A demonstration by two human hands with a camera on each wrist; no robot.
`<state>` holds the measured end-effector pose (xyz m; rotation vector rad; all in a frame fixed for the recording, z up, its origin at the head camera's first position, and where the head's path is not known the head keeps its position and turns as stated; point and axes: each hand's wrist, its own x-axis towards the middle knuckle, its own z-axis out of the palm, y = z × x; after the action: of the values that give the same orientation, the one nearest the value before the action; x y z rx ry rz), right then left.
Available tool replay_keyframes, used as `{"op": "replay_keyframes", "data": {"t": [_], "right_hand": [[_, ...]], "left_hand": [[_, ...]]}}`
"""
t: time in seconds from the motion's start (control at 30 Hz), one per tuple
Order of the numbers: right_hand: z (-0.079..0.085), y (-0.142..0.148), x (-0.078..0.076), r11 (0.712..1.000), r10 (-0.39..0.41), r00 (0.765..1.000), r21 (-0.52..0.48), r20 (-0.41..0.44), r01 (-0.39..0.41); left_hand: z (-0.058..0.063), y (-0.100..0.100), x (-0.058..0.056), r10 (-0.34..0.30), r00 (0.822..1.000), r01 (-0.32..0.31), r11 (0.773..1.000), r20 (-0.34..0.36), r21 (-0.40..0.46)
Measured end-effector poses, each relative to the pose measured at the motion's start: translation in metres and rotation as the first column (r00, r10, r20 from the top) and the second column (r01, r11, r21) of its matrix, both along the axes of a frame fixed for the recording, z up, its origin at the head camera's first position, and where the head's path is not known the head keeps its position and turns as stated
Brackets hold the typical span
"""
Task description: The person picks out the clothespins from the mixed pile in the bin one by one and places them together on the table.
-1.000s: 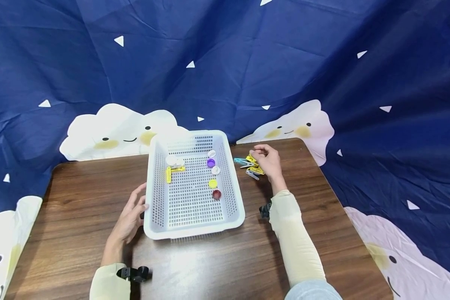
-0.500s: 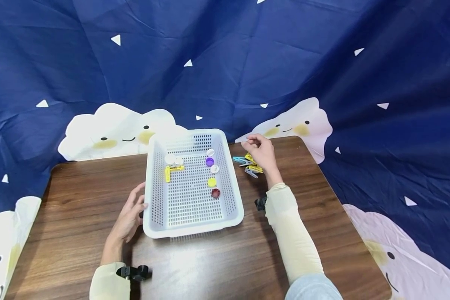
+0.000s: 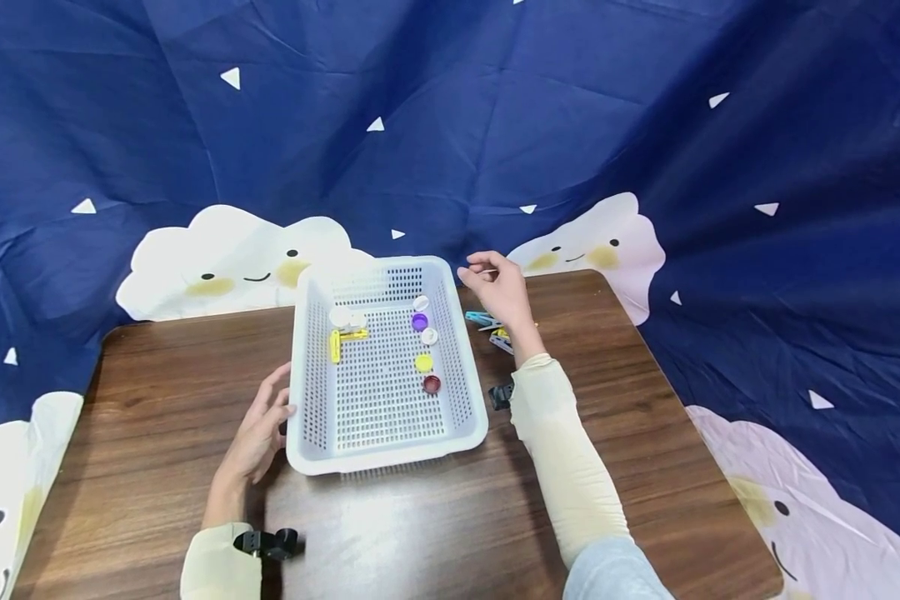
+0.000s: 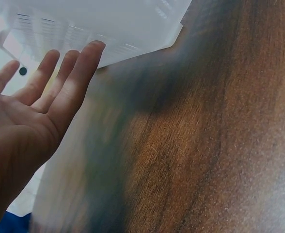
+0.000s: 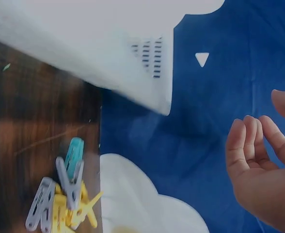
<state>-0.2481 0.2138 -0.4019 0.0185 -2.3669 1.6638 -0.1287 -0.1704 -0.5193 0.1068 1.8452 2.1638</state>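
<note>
A white perforated plastic basket (image 3: 386, 458) stands on the table. My left hand (image 3: 258, 429) rests against its left side, and in the left wrist view the fingers (image 4: 72, 90) reach out extended along the outer wall. Beside the basket's far right corner hovers my right hand (image 3: 502, 292), its fingers loosely bent. The right wrist view shows a gap between thumb and fingers (image 5: 237, 145), with nothing visible in it. Beneath that forearm lies a small pile of clothespins (image 3: 482, 319), partly hidden: teal (image 5: 74, 153), grey (image 5: 40, 201) and yellow (image 5: 59, 213).
Inside the basket, a purple cap (image 3: 419, 322), a yellow cap (image 3: 423, 362), a dark red cap (image 3: 431, 384) and several white caps (image 3: 340, 317) lie apart from two yellow clothespins (image 3: 335, 347). Behind the wooden table (image 3: 172, 400) hangs a blue cloth (image 3: 420, 125).
My right hand has lifted from the clothespin pile and moved left and away toward the basket's far right corner. The left hand stays at the basket's side.
</note>
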Motion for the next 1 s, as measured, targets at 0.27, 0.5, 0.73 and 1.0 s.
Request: {"op": "replay_keyframes", "data": {"t": [0.27,0.5,0.73,1.0], "right_hand": [[0.0,-0.023,-0.003,0.998,0.023,1.0,-0.061,-0.008,-0.024],[-0.011,-0.038,-0.004,0.987,0.081,0.996,-0.132,-0.049,-0.087],[-0.021,-0.05,-0.004,0.99,0.107,0.994,-0.092,-0.032,-0.109],[-0.035,-0.068,-0.006,0.987,0.15,0.988,-0.07,0.047,-0.147]], "left_hand": [[-0.001,-0.001,0.001,-0.005,1.0,0.005,1.0,-0.012,0.008],[-0.002,-0.002,0.002,-0.002,1.0,0.002,1.0,-0.012,0.006],[-0.001,-0.002,0.001,-0.005,1.0,0.005,1.0,-0.02,0.008],[-0.001,-0.001,-0.001,-0.007,1.0,0.007,1.0,-0.018,0.011]]}}
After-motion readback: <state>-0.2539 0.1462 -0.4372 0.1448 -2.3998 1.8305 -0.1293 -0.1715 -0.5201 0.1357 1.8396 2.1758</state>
